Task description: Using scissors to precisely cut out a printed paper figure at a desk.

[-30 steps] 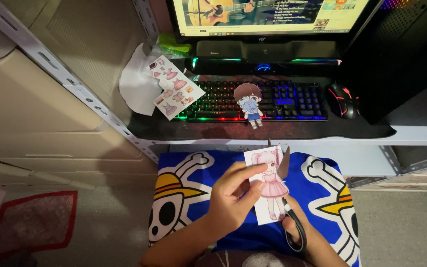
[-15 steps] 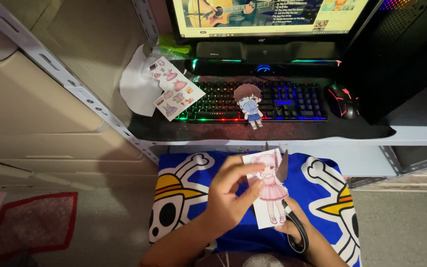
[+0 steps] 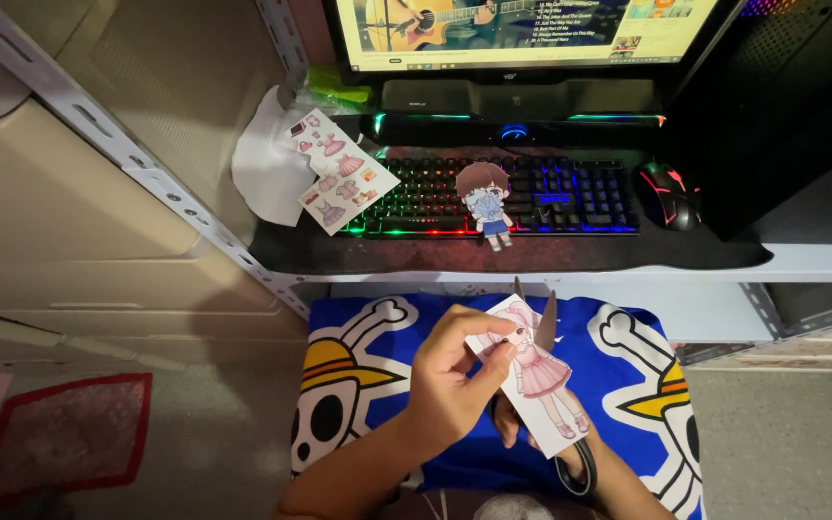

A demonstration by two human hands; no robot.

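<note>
My left hand (image 3: 450,377) pinches the upper left edge of a paper doll sheet (image 3: 538,377) showing a girl in a pink dress. Behind the sheet, my right hand (image 3: 601,464) is mostly hidden and grips black-handled scissors (image 3: 542,321). Their blades stick up open around the top of the sheet. Both hands hover over a blue cushion (image 3: 416,337) printed with skulls in straw hats.
A cut-out paper doll with brown hair (image 3: 486,199) lies on a backlit keyboard (image 3: 570,193). A sheet of paper doll clothes (image 3: 339,173) rests at the keyboard's left end. A black mouse (image 3: 670,194), a monitor (image 3: 522,29) and a metal shelf rail (image 3: 127,154) surround the desk.
The paper doll sheet has tilted and shifted slightly in my left hand. The scissor blades stay at its top edge.
</note>
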